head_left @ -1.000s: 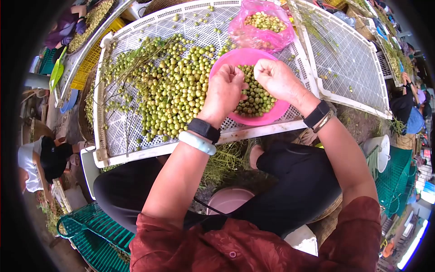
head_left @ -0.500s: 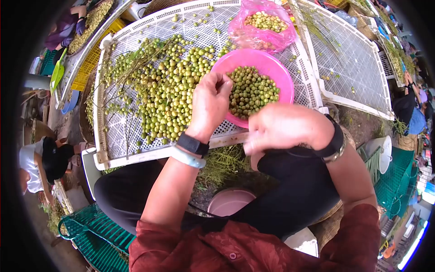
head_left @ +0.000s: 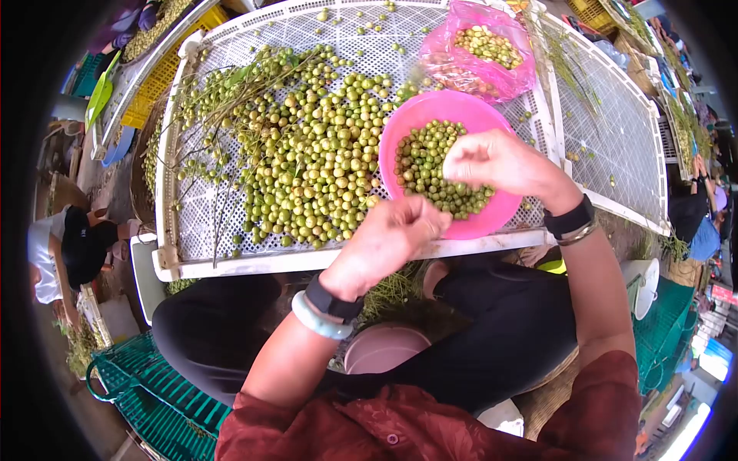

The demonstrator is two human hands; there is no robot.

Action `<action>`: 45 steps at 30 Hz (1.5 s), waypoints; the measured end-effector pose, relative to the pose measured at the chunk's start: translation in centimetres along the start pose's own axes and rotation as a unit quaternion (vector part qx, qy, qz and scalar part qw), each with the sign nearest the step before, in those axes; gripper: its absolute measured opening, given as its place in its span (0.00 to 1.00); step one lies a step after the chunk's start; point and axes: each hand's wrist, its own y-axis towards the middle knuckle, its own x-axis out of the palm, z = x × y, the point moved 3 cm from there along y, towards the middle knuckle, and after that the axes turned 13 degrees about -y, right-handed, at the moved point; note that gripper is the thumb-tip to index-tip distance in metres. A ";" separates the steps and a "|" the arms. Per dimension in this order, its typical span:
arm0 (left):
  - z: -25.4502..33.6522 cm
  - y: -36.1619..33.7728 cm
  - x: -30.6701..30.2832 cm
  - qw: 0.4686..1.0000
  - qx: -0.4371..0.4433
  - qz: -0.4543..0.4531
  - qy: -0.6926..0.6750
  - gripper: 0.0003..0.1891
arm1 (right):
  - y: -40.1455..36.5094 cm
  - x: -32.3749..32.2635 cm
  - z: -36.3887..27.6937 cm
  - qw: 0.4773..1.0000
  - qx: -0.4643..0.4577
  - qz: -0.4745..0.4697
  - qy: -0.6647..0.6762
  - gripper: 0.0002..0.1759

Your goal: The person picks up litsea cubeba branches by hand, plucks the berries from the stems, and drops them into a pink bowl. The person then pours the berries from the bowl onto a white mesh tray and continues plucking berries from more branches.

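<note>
My left hand [head_left: 396,240] is closed in a pinch over the front rim of the white perforated tray [head_left: 223,266], just beside the pink bowl [head_left: 469,107]. What its fingers hold, if anything, is too small to make out. Above the bowl, my right hand [head_left: 507,163] has its fingers curled together, their contents hidden. Small round green fruits [head_left: 427,154] partly fill the bowl. A wide heap of yellow-green fruits [head_left: 323,146] covers the tray's middle, left of the bowl. Thin leafy stems [head_left: 223,104] with fruits attached lie at the heap's left side.
A pink plastic bag [head_left: 511,81] of paler fruits sits behind the bowl. Another white tray [head_left: 607,131] adjoins on the right. Below, between my legs, stands a pinkish tub [head_left: 384,349]. Green plastic baskets [head_left: 157,392] are at lower left. A person [head_left: 69,253] is at far left.
My left hand has moved from the bowl's left edge down towards the tray's front rim. My right hand has risen from the front rim to over the bowl. The view has shifted slightly.
</note>
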 end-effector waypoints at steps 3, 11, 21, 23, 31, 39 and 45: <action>-0.3 -0.9 -0.4 0.975 -0.012 -0.071 0.209 0.23 | 2.7 0.4 2.5 0.841 -0.084 0.344 -0.409 0.13; -0.9 0.4 -3.1 0.942 0.026 0.083 0.326 0.28 | 1.9 -0.6 0.6 0.953 -0.083 0.106 -0.272 0.15; -0.3 0.3 -3.0 0.938 -0.017 0.049 0.342 0.23 | 0.8 -1.5 0.9 0.941 -0.049 0.222 -0.249 0.03; -0.1 0.2 -2.8 0.931 0.019 0.049 0.362 0.22 | 1.2 -0.9 0.9 0.952 -0.057 0.203 -0.222 0.03; 0.6 -0.4 -2.6 0.921 0.050 0.052 0.383 0.17 | 2.7 1.8 0.2 0.946 -0.057 0.147 -0.282 0.08; 3.3 1.4 -2.7 0.963 0.068 0.123 0.232 0.15 | 0.5 -0.2 0.4 0.984 -0.019 0.098 0.145 0.04; 3.5 3.1 -0.2 0.956 0.231 0.087 0.160 0.12 | -0.7 -0.7 -1.6 0.961 -0.081 0.096 0.247 0.06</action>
